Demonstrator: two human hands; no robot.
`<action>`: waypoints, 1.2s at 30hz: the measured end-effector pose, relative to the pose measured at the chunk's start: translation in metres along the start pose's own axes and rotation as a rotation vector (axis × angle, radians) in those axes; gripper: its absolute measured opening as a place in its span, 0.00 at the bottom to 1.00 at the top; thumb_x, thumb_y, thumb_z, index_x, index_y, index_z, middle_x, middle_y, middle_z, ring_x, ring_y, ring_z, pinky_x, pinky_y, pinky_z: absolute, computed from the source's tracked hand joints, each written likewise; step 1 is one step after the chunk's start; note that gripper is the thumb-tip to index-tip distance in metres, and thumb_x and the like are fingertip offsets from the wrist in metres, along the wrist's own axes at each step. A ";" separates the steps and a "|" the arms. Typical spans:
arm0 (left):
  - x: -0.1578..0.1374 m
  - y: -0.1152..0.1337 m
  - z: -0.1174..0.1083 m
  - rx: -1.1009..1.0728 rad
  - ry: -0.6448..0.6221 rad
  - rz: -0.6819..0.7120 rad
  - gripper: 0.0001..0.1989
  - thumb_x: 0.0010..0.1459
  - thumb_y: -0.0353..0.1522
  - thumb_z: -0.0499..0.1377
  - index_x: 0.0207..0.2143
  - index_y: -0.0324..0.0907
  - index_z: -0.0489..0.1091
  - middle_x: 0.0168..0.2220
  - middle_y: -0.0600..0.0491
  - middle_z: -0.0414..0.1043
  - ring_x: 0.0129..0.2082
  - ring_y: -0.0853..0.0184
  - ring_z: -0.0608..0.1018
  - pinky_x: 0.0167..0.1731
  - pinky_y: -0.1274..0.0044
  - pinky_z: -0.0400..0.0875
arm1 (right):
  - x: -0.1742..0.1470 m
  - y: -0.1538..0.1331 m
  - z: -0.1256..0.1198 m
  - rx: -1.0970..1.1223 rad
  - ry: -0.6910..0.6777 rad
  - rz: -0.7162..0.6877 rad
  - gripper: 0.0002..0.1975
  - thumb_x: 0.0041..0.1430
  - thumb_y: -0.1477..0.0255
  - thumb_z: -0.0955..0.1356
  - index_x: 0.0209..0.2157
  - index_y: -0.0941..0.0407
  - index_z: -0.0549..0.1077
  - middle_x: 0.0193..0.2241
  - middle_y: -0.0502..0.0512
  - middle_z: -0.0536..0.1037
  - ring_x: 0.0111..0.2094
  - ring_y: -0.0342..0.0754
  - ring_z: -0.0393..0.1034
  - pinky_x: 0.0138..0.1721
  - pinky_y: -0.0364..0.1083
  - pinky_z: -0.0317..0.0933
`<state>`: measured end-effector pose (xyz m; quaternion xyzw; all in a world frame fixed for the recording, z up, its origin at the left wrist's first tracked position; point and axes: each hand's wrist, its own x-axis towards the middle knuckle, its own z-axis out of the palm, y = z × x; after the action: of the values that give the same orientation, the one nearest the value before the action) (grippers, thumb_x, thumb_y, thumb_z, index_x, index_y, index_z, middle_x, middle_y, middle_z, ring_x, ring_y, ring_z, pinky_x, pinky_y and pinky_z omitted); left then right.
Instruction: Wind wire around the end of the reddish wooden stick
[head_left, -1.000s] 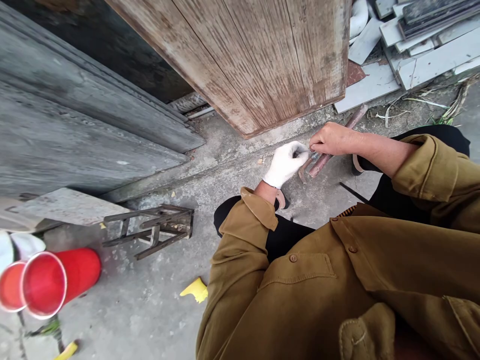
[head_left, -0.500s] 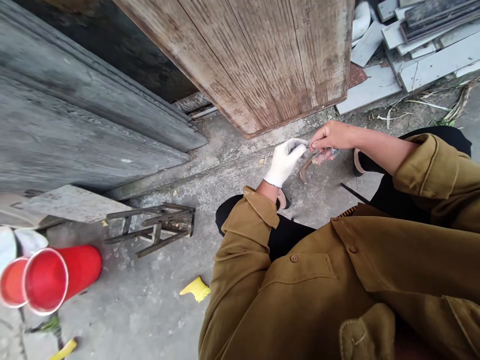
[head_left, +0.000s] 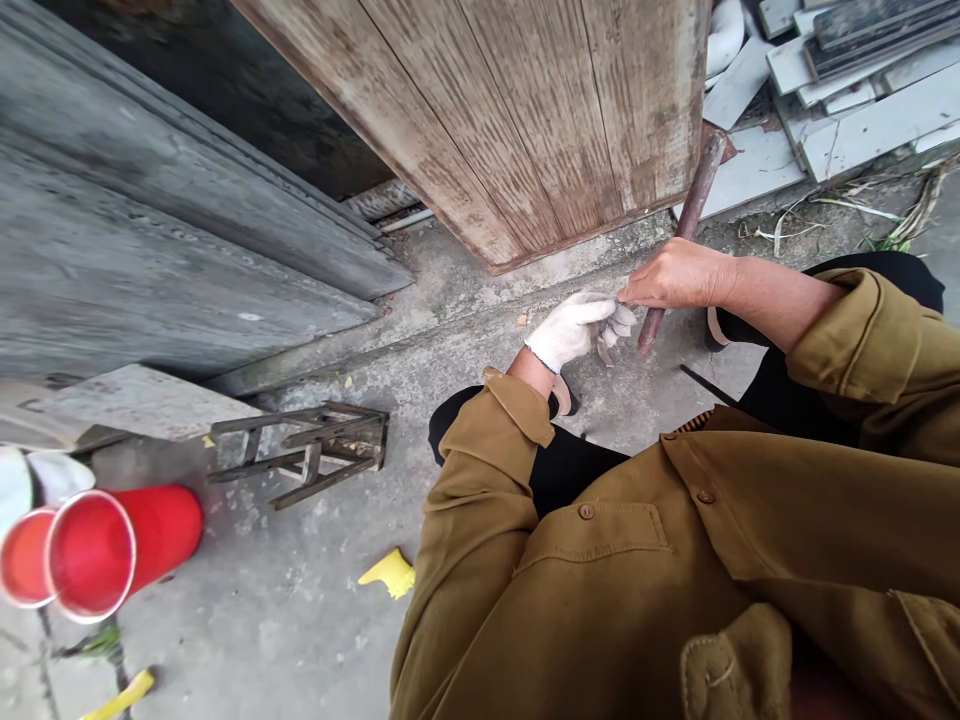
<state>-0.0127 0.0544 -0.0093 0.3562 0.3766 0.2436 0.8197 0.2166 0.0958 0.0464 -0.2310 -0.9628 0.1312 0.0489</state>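
Note:
My left hand [head_left: 574, 332] wears a white glove, its fingers curled in above the concrete floor. What it grips, if anything, is hidden. My bare right hand [head_left: 679, 275] is closed around a brown, round wooden stick [head_left: 699, 190], which slants from beside the door panel down past my palm. My right fingertips pinch close against the gloved fingers; any small thing between them is too small to make out. Just under the glove shows the tip of a curved brown piece [head_left: 604, 353], mostly covered.
A worn wooden door panel [head_left: 540, 120] stands in front, with stacked tiles [head_left: 877, 130] on the right. To the left are grey boards [head_left: 150, 220], a small wooden stool [head_left: 322, 450], red buckets [head_left: 161, 530] and a yellow scrap [head_left: 391, 573] on the floor.
The brown stick now shows plainly in my right hand, which has turned back-up. My gloved fingers have curled further and lie over the curved piece, seen more fully before.

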 end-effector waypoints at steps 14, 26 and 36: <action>-0.008 -0.005 0.013 -0.118 -0.057 -0.058 0.25 0.41 0.49 0.73 0.29 0.36 0.76 0.26 0.47 0.77 0.15 0.72 0.69 0.12 0.81 0.51 | -0.005 -0.004 -0.012 -0.024 -0.002 -0.122 0.14 0.74 0.69 0.62 0.45 0.55 0.79 0.31 0.52 0.77 0.31 0.42 0.65 0.35 0.45 0.53; -0.016 0.009 0.021 0.434 0.130 0.186 0.10 0.56 0.38 0.63 0.30 0.40 0.70 0.27 0.53 0.71 0.23 0.73 0.71 0.24 0.80 0.65 | -0.003 -0.009 0.001 0.259 -0.007 0.116 0.15 0.69 0.67 0.64 0.34 0.58 0.79 0.29 0.55 0.80 0.29 0.43 0.68 0.32 0.44 0.55; -0.021 0.008 0.012 0.758 0.333 0.370 0.06 0.61 0.33 0.60 0.38 0.41 0.75 0.31 0.53 0.76 0.31 0.68 0.78 0.37 0.76 0.73 | 0.000 -0.003 0.013 1.034 -0.162 0.498 0.24 0.69 0.51 0.64 0.39 0.56 0.82 0.23 0.54 0.78 0.18 0.42 0.64 0.24 0.44 0.59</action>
<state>-0.0166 0.0402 0.0120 0.6485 0.4961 0.2848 0.5022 0.2135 0.0897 0.0348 -0.3859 -0.6911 0.6092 0.0492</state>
